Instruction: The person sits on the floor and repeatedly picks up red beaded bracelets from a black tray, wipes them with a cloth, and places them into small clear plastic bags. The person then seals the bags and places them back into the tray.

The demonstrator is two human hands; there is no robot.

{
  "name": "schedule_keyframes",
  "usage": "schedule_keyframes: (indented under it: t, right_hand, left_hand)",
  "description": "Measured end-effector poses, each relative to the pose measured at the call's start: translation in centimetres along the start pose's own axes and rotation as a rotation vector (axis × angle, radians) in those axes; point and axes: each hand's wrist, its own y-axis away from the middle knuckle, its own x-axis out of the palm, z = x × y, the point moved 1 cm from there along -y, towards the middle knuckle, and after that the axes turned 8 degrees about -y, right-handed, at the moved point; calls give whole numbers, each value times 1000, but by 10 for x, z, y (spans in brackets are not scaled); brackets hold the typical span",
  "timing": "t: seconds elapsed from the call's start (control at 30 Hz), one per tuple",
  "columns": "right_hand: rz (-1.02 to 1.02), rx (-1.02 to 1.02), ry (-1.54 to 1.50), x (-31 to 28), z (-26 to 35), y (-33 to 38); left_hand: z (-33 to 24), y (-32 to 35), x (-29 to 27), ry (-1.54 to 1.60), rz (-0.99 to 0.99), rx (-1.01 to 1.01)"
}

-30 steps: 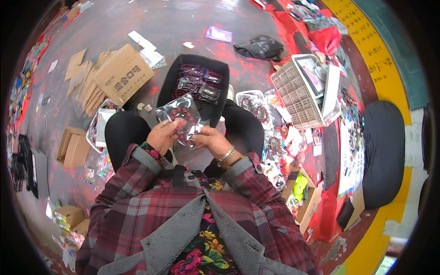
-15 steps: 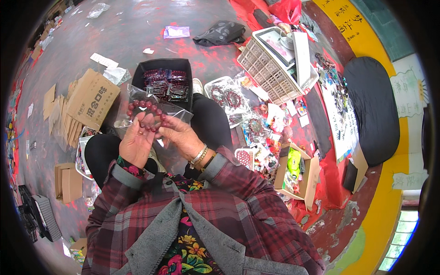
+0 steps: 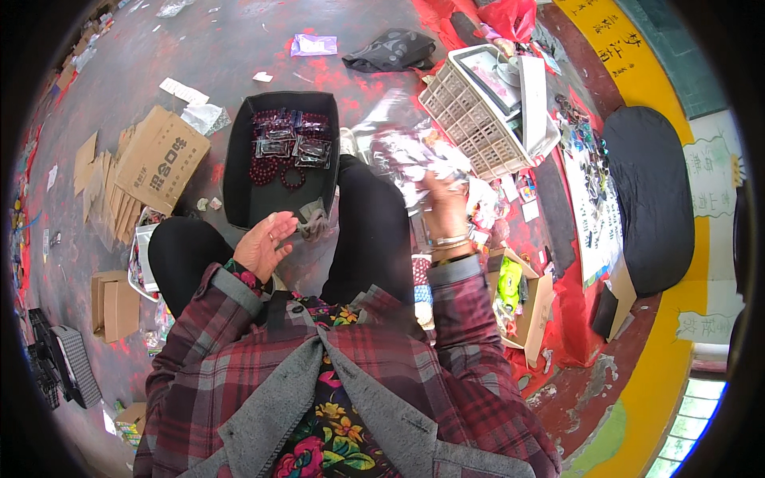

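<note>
My left hand (image 3: 267, 245) is empty, fingers apart, just below the near end of a black box (image 3: 237, 187). In the box lie dark red bead bracelets (image 3: 293, 177), some loose and several in clear packets (image 3: 275, 139). A crumpled grey cloth (image 3: 313, 220) is at the box's near right corner, beside my left fingertips. My right hand (image 3: 444, 205), smeared by motion, reaches over the right side, close to a blurred heap of clear plastic bags (image 3: 406, 151). Whether its fingers hold anything cannot be made out.
A cream plastic crate (image 3: 470, 111) with flat items stands at the upper right. A small carton (image 3: 532, 315) holds green packaging. Flattened cardboard (image 3: 163, 159) leans at the left. A purple packet (image 3: 313, 45) and a black bag (image 3: 390, 52) lie on the far floor.
My hands have parted; the red bead bracelet and clear bag are no longer between them. My right hand has swung right, toward the plastic bags. The left has opened and moved slightly.
</note>
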Motion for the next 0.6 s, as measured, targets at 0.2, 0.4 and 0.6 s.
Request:
schedule_keyframes:
  t: [0.2,0.4,0.6]
  right_hand:
    - [-311,-104,91,-226,-35,-49]
    - [-676,45,-446,-278,-86,-27]
    - [-645,141,-488,-308,-135,-51]
  left_hand:
    - [5,-8,-6,0,-16,-113]
    - [9,-14,-6,-6,-25,-159]
    - [18,-17,-8,-2,-62,-211]
